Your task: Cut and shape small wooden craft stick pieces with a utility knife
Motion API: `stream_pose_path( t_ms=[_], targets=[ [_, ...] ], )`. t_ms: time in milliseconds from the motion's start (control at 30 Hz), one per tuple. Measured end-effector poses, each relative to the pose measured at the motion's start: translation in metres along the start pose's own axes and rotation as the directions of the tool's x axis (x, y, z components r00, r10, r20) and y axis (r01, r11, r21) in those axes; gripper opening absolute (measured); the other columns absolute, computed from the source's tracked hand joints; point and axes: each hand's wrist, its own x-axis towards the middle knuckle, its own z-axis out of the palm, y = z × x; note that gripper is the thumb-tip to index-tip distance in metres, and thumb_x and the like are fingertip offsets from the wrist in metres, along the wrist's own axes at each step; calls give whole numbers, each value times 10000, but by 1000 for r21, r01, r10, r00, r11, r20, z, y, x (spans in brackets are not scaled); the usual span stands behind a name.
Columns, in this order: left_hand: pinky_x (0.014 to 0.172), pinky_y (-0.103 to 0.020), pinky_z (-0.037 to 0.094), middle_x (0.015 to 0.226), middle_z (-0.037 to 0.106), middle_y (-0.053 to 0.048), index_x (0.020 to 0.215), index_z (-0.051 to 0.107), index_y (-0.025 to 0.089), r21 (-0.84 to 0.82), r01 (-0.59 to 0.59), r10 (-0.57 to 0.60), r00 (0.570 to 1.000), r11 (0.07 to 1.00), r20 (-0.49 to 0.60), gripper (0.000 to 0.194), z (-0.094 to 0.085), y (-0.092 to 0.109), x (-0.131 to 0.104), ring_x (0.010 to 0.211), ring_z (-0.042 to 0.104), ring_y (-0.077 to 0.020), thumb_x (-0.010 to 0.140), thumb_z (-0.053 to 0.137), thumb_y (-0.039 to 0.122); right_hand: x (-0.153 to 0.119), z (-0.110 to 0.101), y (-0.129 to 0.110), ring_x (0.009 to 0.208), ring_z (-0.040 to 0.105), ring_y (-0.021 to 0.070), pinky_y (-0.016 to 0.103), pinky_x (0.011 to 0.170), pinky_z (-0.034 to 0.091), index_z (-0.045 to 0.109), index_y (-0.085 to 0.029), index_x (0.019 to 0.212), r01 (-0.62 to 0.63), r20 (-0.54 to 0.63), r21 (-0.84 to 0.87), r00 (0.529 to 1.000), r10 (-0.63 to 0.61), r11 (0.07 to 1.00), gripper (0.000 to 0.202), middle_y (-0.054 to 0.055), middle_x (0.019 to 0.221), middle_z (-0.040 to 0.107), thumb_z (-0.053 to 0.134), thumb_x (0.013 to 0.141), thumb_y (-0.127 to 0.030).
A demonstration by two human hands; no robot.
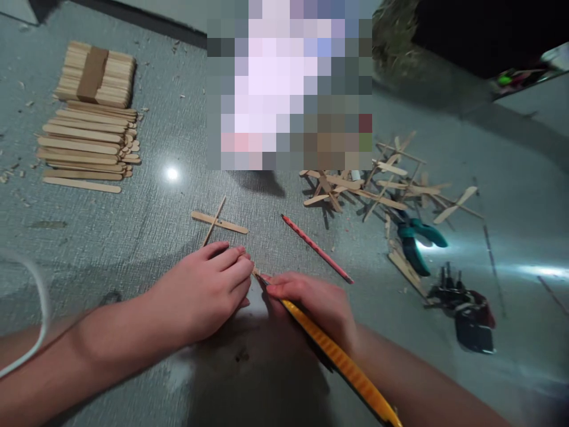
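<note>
My left hand (217, 287) is closed, its fingers pinched around a small wooden stick (255, 270), most of which they hide. In my right hand (315, 296) is a yellow utility knife (338, 354); its blade end meets the tip of the stick between my two hands. Just beyond my left fingers lies a wooden craft stick (233, 226) with a thin stick (215, 220) crossing it. A red pencil (317, 248) rests diagonally on the grey surface beyond my right hand.
A banded bundle of craft sticks (120, 77) and a loose pile (84, 142) lie at the far left. To the right are crossed-stick pieces (368, 190), green-handled pliers (415, 243) and a dark tool (473, 323). A white cable (42, 296) curves at left.
</note>
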Motion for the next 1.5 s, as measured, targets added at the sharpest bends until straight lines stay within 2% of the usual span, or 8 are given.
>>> stream_pose_path(
  t_ms=[133,367,500,700,867,1033,1267,1500],
  targets=[
    [1003,-468,565,1115,745,-109,1091,718,89,22,-7,8,1000,1000,-6,242,-1,0,0,1098,685,-290,1029,599,291,7,2,-1,736,779,172,278,672,639,659,-268,1029,86,-13,-66,996,-87,994,202,-2,885,791,631,940,-89],
    [1014,-457,568,1162,742,-127,1120,711,83,10,6,-6,1000,1000,-5,261,1,2,-3,1129,683,-297,1031,569,283,13,6,-1,687,769,145,230,628,635,660,-268,989,123,-92,-90,987,-131,988,210,-3,842,783,641,918,-71],
    [1036,-456,559,1213,738,-124,1158,705,84,-7,1,-1,1000,1000,-16,279,0,1,-4,1159,672,-295,1043,549,286,18,-4,-4,753,782,135,210,696,644,691,-232,1025,121,-15,-46,992,-122,992,179,32,904,792,645,927,-89],
    [1034,-444,553,1205,753,-101,1213,688,61,-43,1,-3,999,999,-53,282,0,-1,-3,1130,683,-281,1041,559,242,19,-15,-6,958,795,175,250,866,646,721,-164,1115,116,77,-21,990,-114,993,153,134,1094,794,662,974,-163],
    [1082,-437,525,1254,751,-95,1273,672,46,-45,29,-31,999,999,-35,324,1,1,-4,1184,671,-268,1054,544,248,16,-14,-4,892,794,165,250,813,655,708,-202,1161,71,48,17,996,-72,997,220,89,1038,808,659,959,-131],
    [1117,-451,494,1241,757,-79,1197,713,65,-37,45,-46,998,998,-51,314,0,3,-3,1220,648,-274,1066,507,263,14,-13,-6,823,786,150,243,775,650,708,-220,1151,47,43,9,998,-47,999,237,48,966,809,658,954,-97],
    [1084,-421,521,1220,766,-74,1112,754,88,4,36,-36,999,999,-24,346,-4,5,-2,1139,686,-261,1055,417,146,14,-9,-7,766,788,155,246,720,664,703,-254,1070,37,-2,15,999,-37,999,230,20,919,809,659,931,-77],
    [1134,-455,470,1309,744,-85,1238,716,53,67,51,-49,999,996,-23,437,-2,10,-5,1236,668,-270,1053,328,130,4,0,-3,771,771,137,250,749,659,683,-243,1091,14,-34,56,999,-12,998,263,-1,916,790,651,920,-47]
  ],
)
